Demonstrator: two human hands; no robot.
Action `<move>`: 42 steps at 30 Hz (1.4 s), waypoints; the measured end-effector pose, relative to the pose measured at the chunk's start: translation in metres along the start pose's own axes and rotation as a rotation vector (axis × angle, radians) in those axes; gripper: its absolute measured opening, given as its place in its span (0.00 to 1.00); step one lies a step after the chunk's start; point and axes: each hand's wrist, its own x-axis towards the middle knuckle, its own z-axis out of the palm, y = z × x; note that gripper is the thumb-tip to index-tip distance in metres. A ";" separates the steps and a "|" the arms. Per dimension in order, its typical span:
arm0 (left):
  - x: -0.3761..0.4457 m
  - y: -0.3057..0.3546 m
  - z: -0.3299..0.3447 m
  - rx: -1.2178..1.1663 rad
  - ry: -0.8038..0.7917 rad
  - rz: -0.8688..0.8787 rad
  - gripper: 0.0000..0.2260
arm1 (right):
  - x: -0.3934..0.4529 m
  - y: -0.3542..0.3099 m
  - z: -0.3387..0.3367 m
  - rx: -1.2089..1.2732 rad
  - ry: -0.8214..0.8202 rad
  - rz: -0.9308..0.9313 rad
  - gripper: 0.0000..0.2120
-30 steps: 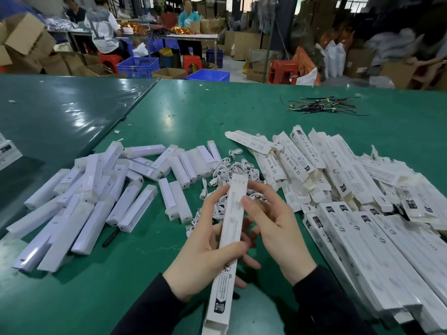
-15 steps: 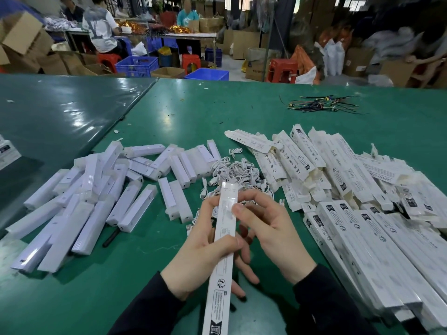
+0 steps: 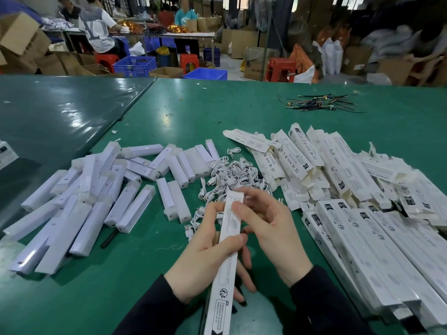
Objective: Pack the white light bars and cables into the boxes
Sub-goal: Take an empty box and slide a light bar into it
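Your left hand [image 3: 205,257] grips the box [image 3: 228,243] mid-length above the table; right hand [image 3: 268,228] fingers pinch its far end. Hold it steady, press that flap fully flush

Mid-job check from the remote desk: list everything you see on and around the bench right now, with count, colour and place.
light bars: many, white, heaped on the table's left
cables: a tangled pile, white, centre, beyond the hands
flat boxes: many, white with black print, heaped centre-right
closed boxes: many, white, stacked along the right edge
held box: one, white, long, pointing away from the person
wire bundle: one, dark and multicoloured, far right of the table
table: green surface
crates: blue, on the floor behind
stools: red, on the floor behind
left hand: grips the held box's middle
right hand: fingers at the box's far end
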 end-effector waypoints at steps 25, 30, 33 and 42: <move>-0.003 0.024 0.001 1.713 0.493 0.290 0.33 | 0.005 -0.010 -0.008 0.158 0.026 0.067 0.05; 0.005 0.016 -0.012 1.767 0.552 0.328 0.33 | 0.003 -0.010 -0.003 0.276 0.036 0.130 0.06; 0.007 0.010 -0.015 1.775 0.574 0.329 0.32 | 0.002 -0.006 0.001 0.345 0.058 0.238 0.08; 0.006 0.003 -0.017 1.794 0.623 0.324 0.29 | -0.001 -0.001 0.010 0.377 0.006 0.335 0.06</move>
